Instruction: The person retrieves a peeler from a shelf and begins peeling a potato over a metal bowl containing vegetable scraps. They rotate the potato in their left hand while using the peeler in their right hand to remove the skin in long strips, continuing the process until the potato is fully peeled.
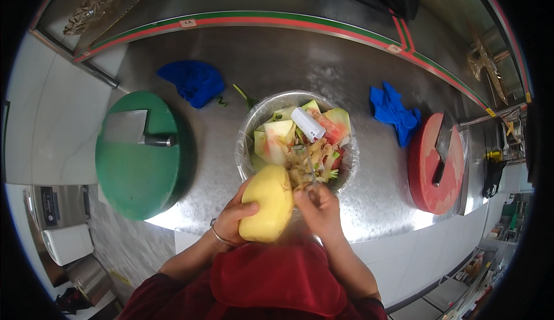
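Note:
A large peeled potato (267, 204) with yellow flesh rests in my left hand (237, 217), its thumb lying across the front. Close to the potato's right side, my right hand (319, 209) pinches a small peeler (310, 168), which is blurred and partly covered by the fingers. Both hands are over the near rim of a round bowl (243, 140) lined with clear plastic. Inside the bowl lie melon rinds (277, 132), brownish peelings (322, 153), green stalk ends and a white paper-like roll (308, 124) bearing print.
A green round chopping board (134, 173) with a cleaver (125, 126) stands at left. At right is a red round board (426, 164) with a knife (444, 142). Blue cloths (194, 82) lie on the steel table (216, 155). A striped shelf edge (259, 19) runs across the back.

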`<state>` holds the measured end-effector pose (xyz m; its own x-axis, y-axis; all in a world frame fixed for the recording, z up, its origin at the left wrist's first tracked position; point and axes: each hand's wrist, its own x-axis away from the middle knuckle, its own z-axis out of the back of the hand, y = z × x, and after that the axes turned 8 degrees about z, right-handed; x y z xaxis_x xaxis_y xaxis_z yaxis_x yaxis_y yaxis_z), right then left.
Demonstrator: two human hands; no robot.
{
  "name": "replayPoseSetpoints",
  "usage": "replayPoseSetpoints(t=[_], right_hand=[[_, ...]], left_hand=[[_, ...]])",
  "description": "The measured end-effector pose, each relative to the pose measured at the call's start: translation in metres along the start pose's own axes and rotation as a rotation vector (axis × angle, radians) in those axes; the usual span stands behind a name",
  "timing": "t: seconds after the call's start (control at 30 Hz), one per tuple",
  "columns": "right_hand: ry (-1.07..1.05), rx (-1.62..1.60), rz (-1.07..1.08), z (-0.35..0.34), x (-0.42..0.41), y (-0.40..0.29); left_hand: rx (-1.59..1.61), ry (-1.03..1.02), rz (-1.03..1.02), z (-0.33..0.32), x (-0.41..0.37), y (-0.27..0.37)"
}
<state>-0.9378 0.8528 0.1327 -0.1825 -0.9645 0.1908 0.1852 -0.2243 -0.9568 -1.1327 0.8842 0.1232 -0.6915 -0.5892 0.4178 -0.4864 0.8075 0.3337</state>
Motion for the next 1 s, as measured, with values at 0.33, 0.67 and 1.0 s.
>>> replayPoseSetpoints(t=[0.33,0.67,1.0], right_hand=[[-0.112,0.338,0.329,0.025,0.021,0.009],[-0.066,0.673,0.575,0.022,-0.008,0.014],[0.104,0.677,0.271,0.041,-0.018,0.032]], left_hand=[[0.201,0.016,0.18,0.021,0.0,-0.005],[0.185,0.085,0.179,0.023,-0.002,-0.007],[0.085,-0.129,0.136,0.016,0.001,0.006]])
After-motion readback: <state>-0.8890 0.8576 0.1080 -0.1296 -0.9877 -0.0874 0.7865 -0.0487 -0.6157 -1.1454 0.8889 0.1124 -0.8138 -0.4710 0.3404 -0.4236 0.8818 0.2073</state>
